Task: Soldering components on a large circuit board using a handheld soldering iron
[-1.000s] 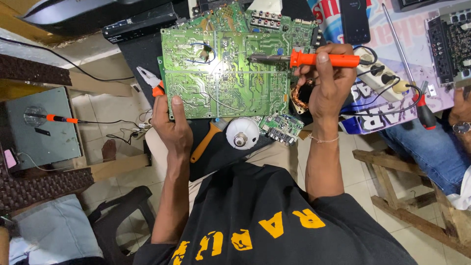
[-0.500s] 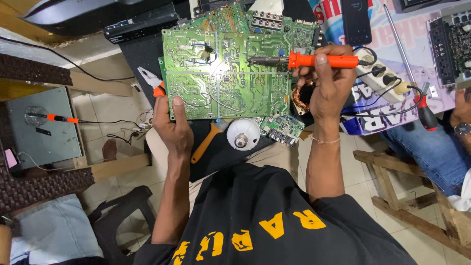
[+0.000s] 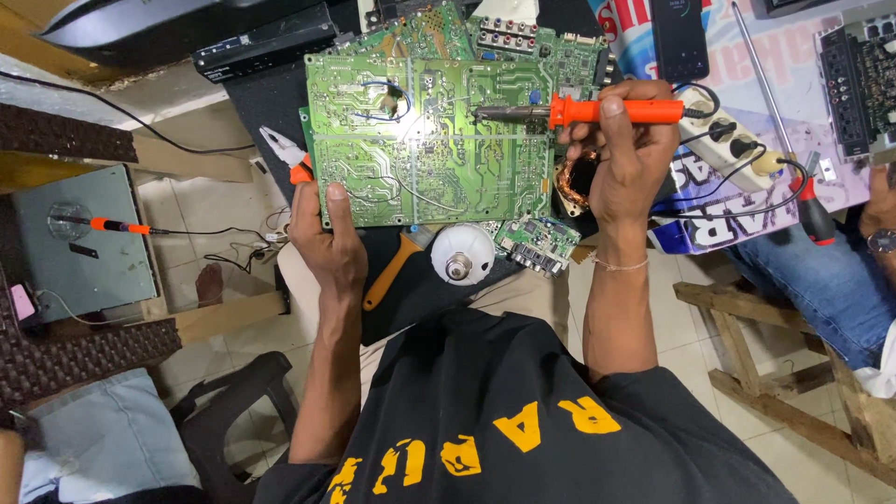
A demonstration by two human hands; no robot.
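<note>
A large green circuit board (image 3: 429, 140) lies solder side up in front of me. My left hand (image 3: 325, 238) grips its lower left corner, thumb on the board's face. My right hand (image 3: 630, 159) holds an orange-handled soldering iron (image 3: 597, 112) sideways, its metal tip pointing left over the board's right part. A bright light spot shines near the middle of the board. A coil of copper wire (image 3: 569, 182) sits just left of my right palm.
Orange-handled pliers (image 3: 287, 154) lie left of the board, a white bulb (image 3: 462, 254) and a small green board (image 3: 537, 241) below it. A white power strip (image 3: 733, 140), a phone (image 3: 679, 37) and a screwdriver (image 3: 810, 210) lie to the right. Another person's jeans-clad leg (image 3: 821, 280) is far right.
</note>
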